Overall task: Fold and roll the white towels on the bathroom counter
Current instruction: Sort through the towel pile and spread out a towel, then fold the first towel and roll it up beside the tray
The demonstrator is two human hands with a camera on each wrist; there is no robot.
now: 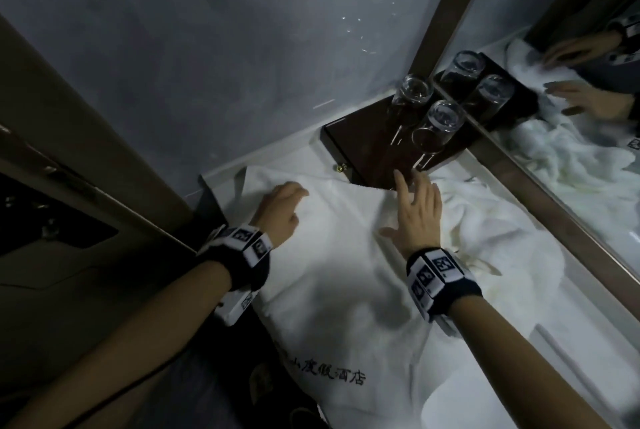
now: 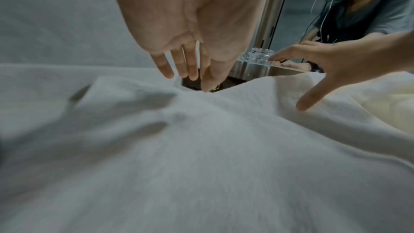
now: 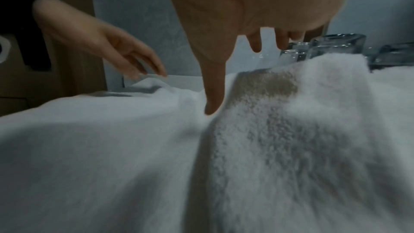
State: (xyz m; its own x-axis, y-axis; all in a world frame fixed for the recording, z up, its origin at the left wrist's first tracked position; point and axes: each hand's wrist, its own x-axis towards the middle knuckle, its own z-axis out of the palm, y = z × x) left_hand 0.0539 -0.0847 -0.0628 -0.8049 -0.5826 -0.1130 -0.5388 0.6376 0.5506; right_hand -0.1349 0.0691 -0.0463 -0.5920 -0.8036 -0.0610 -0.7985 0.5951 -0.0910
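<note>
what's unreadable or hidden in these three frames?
- Head view: the flat towel runs off the bottom edge; its printed characters are partly dark.
- Head view: the dark wooden box has its near edge under towel.
- Left wrist view: left hand hides whether its fingers touch cloth.
- Right wrist view: crumpled towel masks the glasses.

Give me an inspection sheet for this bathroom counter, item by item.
Surface: white counter, mostly covered by towels.
Job's things: flat white towel with printed characters, spread out, unrolled; crumpled white towel beside it.
Clutter: dark wooden tray holding two upturned glasses.
Hands: left hand and right hand open, over the flat towel's far edge.
Cables: nothing seen.
Surroundings: grey wall, mirror, wooden door frame.
</note>
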